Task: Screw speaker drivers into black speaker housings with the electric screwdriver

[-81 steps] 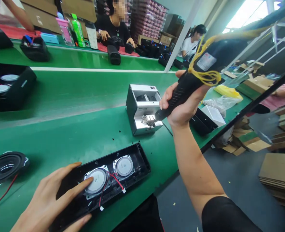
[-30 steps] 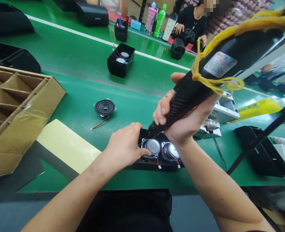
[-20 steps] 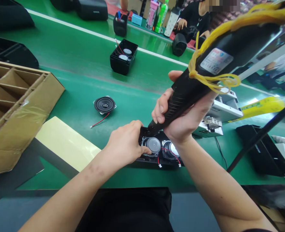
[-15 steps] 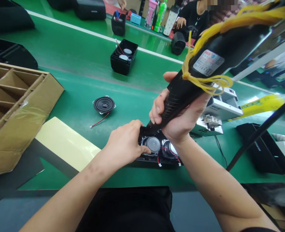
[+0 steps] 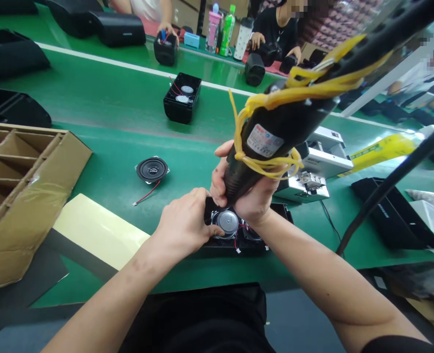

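A black speaker housing (image 5: 251, 244) lies in front of me, with two round speaker drivers set in it. My left hand (image 5: 183, 220) grips its left end, the thumb resting by the nearer driver (image 5: 227, 223). The second driver (image 5: 252, 231) is partly covered by my right wrist. Red wires with white plugs hang from both. My right hand (image 5: 251, 201) is wrapped round a black electric screwdriver (image 5: 286, 117) bound with yellow bands, pointing down at the housing; its tip is hidden behind my fingers. A loose speaker driver (image 5: 152, 169) lies on the bench to the left.
A divided cardboard box (image 5: 36, 186) and a pale yellow sheet (image 5: 102, 230) occupy the left. Another housing with drivers (image 5: 182, 105) stands farther back. To the right are a metal machine (image 5: 305, 184), a black cable (image 5: 382, 201) and a black case (image 5: 386, 211). Co-workers sit across the bench.
The screwdriver and my right hand have shifted down and left toward the housing's left end. My left hand keeps its grip. The whole view has shifted slightly.
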Tool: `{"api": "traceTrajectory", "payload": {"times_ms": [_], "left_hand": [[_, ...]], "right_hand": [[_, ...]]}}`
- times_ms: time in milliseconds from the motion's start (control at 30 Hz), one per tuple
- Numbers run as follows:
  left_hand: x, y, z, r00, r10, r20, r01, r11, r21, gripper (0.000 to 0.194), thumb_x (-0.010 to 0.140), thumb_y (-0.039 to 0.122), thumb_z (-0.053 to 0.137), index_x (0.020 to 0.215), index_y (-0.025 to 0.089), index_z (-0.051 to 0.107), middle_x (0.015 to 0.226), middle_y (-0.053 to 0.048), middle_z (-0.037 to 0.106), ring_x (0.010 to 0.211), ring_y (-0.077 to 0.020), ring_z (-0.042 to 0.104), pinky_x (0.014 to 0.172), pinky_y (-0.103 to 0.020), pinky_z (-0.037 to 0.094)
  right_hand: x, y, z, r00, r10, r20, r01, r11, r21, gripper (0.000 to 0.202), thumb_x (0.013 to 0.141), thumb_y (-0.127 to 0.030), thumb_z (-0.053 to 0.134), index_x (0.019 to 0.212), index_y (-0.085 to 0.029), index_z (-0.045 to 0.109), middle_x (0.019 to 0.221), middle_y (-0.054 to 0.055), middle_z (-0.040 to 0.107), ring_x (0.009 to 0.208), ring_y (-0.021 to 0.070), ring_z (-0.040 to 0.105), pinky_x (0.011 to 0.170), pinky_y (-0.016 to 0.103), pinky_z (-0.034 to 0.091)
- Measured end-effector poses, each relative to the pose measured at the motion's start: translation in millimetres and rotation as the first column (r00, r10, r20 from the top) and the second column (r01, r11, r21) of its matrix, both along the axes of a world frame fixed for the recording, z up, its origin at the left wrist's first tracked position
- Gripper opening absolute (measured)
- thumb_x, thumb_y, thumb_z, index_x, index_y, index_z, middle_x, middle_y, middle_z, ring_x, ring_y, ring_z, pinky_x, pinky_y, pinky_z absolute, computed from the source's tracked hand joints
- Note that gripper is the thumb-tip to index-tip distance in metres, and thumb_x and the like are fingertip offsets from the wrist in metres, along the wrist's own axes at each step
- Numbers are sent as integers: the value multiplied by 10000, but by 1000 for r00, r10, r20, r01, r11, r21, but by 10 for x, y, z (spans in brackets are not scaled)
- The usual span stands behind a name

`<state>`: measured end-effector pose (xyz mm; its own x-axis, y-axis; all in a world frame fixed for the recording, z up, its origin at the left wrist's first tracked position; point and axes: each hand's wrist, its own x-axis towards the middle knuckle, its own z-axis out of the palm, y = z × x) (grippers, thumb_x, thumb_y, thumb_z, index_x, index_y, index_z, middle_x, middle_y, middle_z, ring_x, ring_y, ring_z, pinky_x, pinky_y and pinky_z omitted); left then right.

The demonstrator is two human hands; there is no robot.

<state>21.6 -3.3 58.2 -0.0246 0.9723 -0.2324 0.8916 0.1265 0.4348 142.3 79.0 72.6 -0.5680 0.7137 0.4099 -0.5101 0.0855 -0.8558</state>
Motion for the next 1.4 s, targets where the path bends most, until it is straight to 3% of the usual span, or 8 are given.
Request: {"api": "traceTrajectory", "payload": {"times_ms": [200, 433, 567, 733, 833, 1067, 1200, 1400], "left_hand": [[0, 22, 23, 998, -42, -35, 42, 999, -11, 489, 813, 514, 897, 1109, 229, 631, 1124, -105, 772, 1140, -407, 749, 894, -489, 543], [6, 30, 29, 998, -46, -48, 45, 999, -30, 455, 836, 446, 879, 1152, 250, 617, 1087, -84, 781, 1129, -395, 760, 897, -495, 536], [1, 1, -1, 997, -44, -62, 42, 999, -24, 469, 855, 379, 861, 1210, 233, 592, 1205, -123, 776, 1179, -402, 747, 899, -500, 544], [-31, -23, -103, 1000, -15, -19, 14, 999, -42, 602, 903, 381, 791, 1414, 205, 525, 1393, -183, 724, 1288, -419, 708, 1010, -556, 545], [-75, -29, -209, 998, 3, 65, -1, 999, -38, 728, 866, 437, 774, 1494, 205, 489, 1479, -205, 681, 1319, -436, 694, 1029, -594, 562], [-226, -80, -424, 961, 25, 274, -40, 998, 48, 837, 828, 647, 693, 1557, 295, 482, 1654, -128, 558, 1497, -394, 571, 1169, -610, 525], [-239, -38, -350, 964, -2, 267, -53, 979, 198, 629, 948, 629, 573, 1495, 320, 552, 1588, -74, 631, 1465, -341, 611, 1171, -571, 543], [-135, 106, -212, 976, -143, 165, 51, 883, 467, 395, 1035, 463, 541, 1379, 315, 667, 1429, -41, 749, 1316, -296, 712, 1114, -504, 586]], "right_hand": [[12, 10, -17, 998, 58, 24, -57, 998, -39, 699, 860, -908, 637, 1122, -261, 615, 592, -63, 526, 403, 128, 422, 384, 242, 336], [5, 2, -90, 994, 101, 43, -99, 995, -29, 684, 930, -864, 588, 1219, -246, 629, 661, -21, 579, 446, 145, 459, 417, 270, 370], [90, 60, 164, 999, -5, -51, 7, 1000, 25, 630, 994, -803, 529, 1331, -276, 611, 696, -23, 576, 442, 149, 471, 404, 274, 383], [394, 424, 560, 934, -275, -230, 311, 939, 143, 575, 1003, -769, 522, 1280, -275, 624, 676, -46, 536, 428, 140, 466, 402, 268, 417], [546, 690, 452, 901, -407, -150, 429, 887, 170, 624, 985, -811, 514, 1259, -260, 618, 676, -42, 547, 433, 142, 481, 418, 278, 416], [592, 890, -112, 918, -395, -15, 391, 901, 186, 550, 1029, -743, 535, 854, -225, 591, 670, -2, 592, 454, 136, 549, 432, 277, 416], [586, 912, -139, 917, -397, -24, 395, 900, 186, 568, 1009, -778, 528, 942, -223, 627, 674, -8, 593, 456, 141, 548, 434, 280, 425], [611, 947, -51, 885, -461, -63, 465, 871, 159, 664, 990, -833, 485, 1161, -212, 646, 679, -27, 565, 434, 127, 498, 412, 268, 407]]}}
